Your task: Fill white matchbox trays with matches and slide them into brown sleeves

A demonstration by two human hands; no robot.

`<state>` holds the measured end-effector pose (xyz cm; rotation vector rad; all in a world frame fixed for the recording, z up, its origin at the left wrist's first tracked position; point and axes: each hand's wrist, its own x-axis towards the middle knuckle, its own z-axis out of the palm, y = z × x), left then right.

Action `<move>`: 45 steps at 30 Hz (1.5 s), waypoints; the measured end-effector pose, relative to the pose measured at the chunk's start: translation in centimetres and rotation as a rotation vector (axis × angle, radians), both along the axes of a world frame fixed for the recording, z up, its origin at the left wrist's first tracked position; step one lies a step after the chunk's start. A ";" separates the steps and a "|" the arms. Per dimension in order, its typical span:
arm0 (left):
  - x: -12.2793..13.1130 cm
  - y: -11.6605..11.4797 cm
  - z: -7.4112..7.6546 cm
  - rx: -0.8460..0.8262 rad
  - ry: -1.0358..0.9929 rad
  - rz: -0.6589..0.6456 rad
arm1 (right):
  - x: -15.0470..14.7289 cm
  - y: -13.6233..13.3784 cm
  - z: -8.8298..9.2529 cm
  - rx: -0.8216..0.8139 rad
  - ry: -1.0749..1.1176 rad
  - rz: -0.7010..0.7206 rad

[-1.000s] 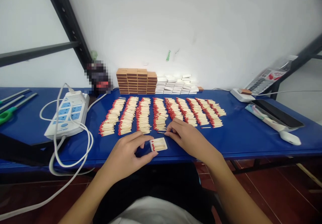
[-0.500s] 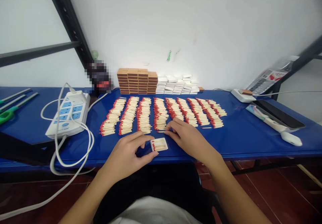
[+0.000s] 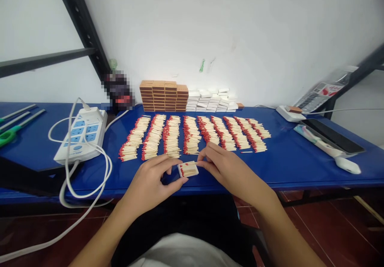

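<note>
A small white matchbox tray [image 3: 196, 173] lies near the table's front edge with several red-headed matches inside. My left hand [image 3: 160, 175] grips its left end between thumb and index finger. My right hand [image 3: 220, 162] pinches a match [image 3: 192, 163] by its plain end, and the red head reaches over the tray. Just beyond my hands, red-tipped matches [image 3: 173, 139] are laid out in several slanting rows, heads to the left.
Stacked brown matchboxes [image 3: 163, 97] and a pile of white trays [image 3: 210, 101] stand against the wall. On the left are a power strip [image 3: 82, 135], looped cables and green-handled scissors [image 3: 9, 137]. On the right lie a phone [image 3: 333, 135], a wrapped white spoon [image 3: 346, 165] and a plastic bottle [image 3: 328, 89].
My right hand has come from the near end of the middle row towards me and brought a match over the tray. My left hand has barely moved and keeps hold of the tray.
</note>
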<state>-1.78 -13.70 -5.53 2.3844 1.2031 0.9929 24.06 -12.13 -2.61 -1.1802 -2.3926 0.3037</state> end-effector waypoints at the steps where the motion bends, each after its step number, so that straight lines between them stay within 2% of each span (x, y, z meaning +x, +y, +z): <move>1: 0.0 0.0 0.0 0.004 -0.002 0.000 | -0.2 -0.3 0.1 0.004 -0.012 0.013; 9: -0.1 -0.1 0.0 0.007 0.008 -0.020 | -1.4 -0.7 -0.5 0.048 -0.115 0.008; 13: -0.1 -0.1 0.0 -0.008 0.006 -0.019 | -1.2 -0.7 -0.3 0.028 -0.078 0.016; 17: -0.1 -0.1 0.0 -0.010 0.005 -0.026 | -0.8 0.2 -0.7 0.030 0.010 -0.018; 20: -0.1 -0.1 0.0 -0.007 0.006 -0.028 | -0.5 1.4 -1.5 0.060 -0.012 -0.090; 24: -0.1 0.0 0.1 -0.008 0.011 -0.030 | -0.3 2.2 -2.0 0.044 -0.041 -0.111; 36: 0.0 -0.1 0.3 -0.016 0.021 -0.030 | 0.4 2.2 -1.9 -0.032 -0.079 -0.136; 45: 0.0 -0.1 0.3 -0.019 0.022 -0.030 | 1.7 1.9 -0.9 -0.127 -0.070 -0.127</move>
